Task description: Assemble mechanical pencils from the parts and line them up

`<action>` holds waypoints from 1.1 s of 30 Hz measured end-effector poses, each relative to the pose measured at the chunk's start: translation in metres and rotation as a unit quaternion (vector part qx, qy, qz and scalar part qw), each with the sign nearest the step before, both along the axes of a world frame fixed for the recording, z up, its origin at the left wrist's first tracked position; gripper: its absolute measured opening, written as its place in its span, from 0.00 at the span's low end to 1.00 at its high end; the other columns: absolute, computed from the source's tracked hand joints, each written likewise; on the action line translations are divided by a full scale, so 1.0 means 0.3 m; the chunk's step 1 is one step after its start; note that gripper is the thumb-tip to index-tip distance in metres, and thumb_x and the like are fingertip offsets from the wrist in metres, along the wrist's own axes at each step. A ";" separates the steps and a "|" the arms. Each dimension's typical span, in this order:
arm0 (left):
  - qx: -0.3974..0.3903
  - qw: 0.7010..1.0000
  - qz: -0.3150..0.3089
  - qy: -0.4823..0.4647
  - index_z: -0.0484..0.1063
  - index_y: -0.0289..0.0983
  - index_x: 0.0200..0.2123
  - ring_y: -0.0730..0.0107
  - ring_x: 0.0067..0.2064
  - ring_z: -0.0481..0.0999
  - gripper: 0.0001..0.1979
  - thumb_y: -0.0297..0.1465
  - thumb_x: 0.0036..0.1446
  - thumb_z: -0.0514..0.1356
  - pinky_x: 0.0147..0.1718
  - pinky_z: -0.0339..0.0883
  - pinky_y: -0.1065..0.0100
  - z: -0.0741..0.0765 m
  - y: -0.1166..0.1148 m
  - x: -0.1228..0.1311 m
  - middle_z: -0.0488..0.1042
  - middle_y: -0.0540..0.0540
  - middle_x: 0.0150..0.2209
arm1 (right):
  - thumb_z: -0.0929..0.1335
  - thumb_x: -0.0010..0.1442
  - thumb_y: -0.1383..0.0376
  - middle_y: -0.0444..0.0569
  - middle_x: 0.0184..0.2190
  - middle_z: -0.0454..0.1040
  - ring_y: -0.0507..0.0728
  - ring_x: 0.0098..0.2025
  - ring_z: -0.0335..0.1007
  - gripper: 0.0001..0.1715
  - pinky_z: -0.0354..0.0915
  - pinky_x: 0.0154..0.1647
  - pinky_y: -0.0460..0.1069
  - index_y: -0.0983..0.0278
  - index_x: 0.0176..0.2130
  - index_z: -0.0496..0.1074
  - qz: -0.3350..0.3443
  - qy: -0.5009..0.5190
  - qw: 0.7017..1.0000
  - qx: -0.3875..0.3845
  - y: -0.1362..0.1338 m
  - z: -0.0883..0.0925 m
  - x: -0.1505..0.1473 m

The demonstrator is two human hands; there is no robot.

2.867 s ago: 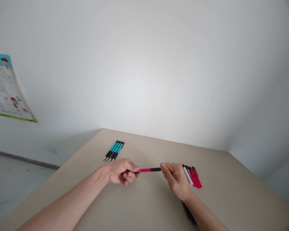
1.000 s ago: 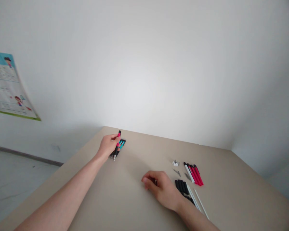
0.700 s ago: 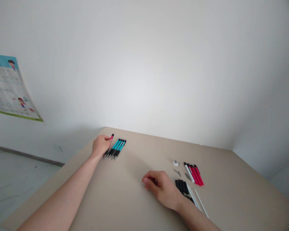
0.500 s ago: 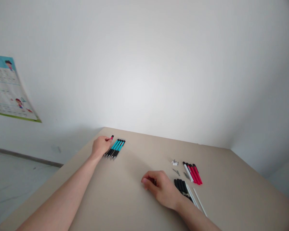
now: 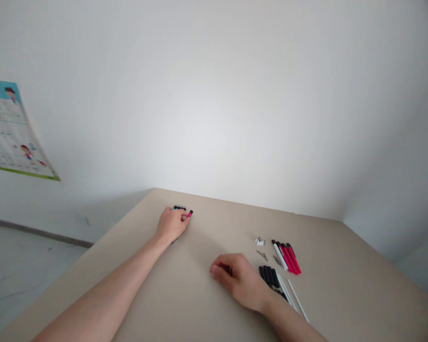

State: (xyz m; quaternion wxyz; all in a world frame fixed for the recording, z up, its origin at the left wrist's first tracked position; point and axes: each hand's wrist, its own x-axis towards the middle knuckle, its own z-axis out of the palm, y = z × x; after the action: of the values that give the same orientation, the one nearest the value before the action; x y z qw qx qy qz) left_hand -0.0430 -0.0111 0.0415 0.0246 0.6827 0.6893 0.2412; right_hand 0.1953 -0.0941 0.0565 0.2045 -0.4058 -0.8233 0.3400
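My left hand (image 5: 171, 223) is closed on a pink pen (image 5: 189, 214) with a black end, pinched between thumb and fingers low over the far left of the table. Under and behind this hand lie several blue-and-black pens (image 5: 180, 207); only their black tops show, and the hand hides the rest. My right hand (image 5: 237, 280) rests on the table nearer to me, its fingers loosely curled in and no object showing in them. Just right of it are several black grips (image 5: 268, 276) and thin white refills (image 5: 297, 299), partly behind the wrist.
Farther right lie several pink pen barrels (image 5: 290, 259) beside one white barrel (image 5: 279, 255). Small white pieces (image 5: 260, 242) and grey metal bits (image 5: 262, 255) sit to their left. A white wall (image 5: 214, 118) borders the table's (image 5: 199, 294) far edge. A poster (image 5: 17, 133) hangs at left.
My left hand has moved right with the pink pen, from the left side of the blue pens to over them, now covering most of them. My right hand stays in place.
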 end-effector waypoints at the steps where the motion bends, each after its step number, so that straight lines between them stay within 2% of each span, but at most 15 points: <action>1: 0.000 1.000 0.000 0.006 0.79 0.41 0.35 0.57 0.39 0.71 0.11 0.35 0.55 0.57 0.38 0.62 0.65 -0.001 0.000 0.002 0.78 0.46 0.28 | 0.61 0.62 0.61 0.42 0.21 0.67 0.48 0.24 0.57 0.17 0.51 0.24 0.44 0.67 0.30 0.73 -0.001 0.001 1.000 -0.001 0.001 -0.002 0.000; 9: -0.001 0.999 0.004 0.037 0.78 0.41 0.35 0.57 0.40 0.70 0.11 0.36 0.54 0.57 0.38 0.62 0.64 -0.006 -0.001 -0.002 0.78 0.46 0.30 | 0.61 0.62 0.62 0.43 0.21 0.67 0.49 0.24 0.56 0.17 0.51 0.24 0.44 0.67 0.29 0.73 0.001 -0.009 1.000 0.007 0.001 -0.006 -0.002; 20: -0.018 0.998 0.016 0.060 0.79 0.41 0.30 0.56 0.40 0.71 0.10 0.38 0.53 0.58 0.37 0.61 0.65 -0.002 -0.008 0.002 0.77 0.44 0.30 | 0.61 0.61 0.62 0.43 0.21 0.67 0.49 0.24 0.57 0.17 0.51 0.24 0.44 0.67 0.28 0.73 0.002 -0.012 1.000 0.009 0.000 -0.006 -0.007; 26: -0.028 0.996 0.042 0.079 0.78 0.39 0.29 0.50 0.42 0.70 0.12 0.40 0.51 0.59 0.39 0.61 0.60 0.033 -0.026 0.001 0.77 0.41 0.30 | 0.61 0.61 0.62 0.42 0.21 0.67 0.49 0.24 0.57 0.16 0.51 0.24 0.44 0.66 0.29 0.73 0.002 -0.018 1.000 0.013 0.004 -0.017 0.001; 33: -0.047 0.993 0.042 0.097 0.78 0.38 0.24 0.43 0.46 0.65 0.12 0.39 0.47 0.60 0.42 0.60 0.54 0.064 -0.059 -0.004 0.73 0.37 0.39 | 0.61 0.61 0.62 0.43 0.21 0.67 0.49 0.24 0.57 0.17 0.51 0.24 0.44 0.67 0.29 0.73 0.006 -0.017 1.000 0.018 0.007 -0.014 0.008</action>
State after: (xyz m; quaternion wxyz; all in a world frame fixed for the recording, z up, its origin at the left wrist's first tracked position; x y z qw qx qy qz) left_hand -0.0442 -0.0286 0.0606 -0.0200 0.6715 0.7269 0.1423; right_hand 0.1978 -0.0919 0.0523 0.1954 -0.4034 -0.8349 0.3194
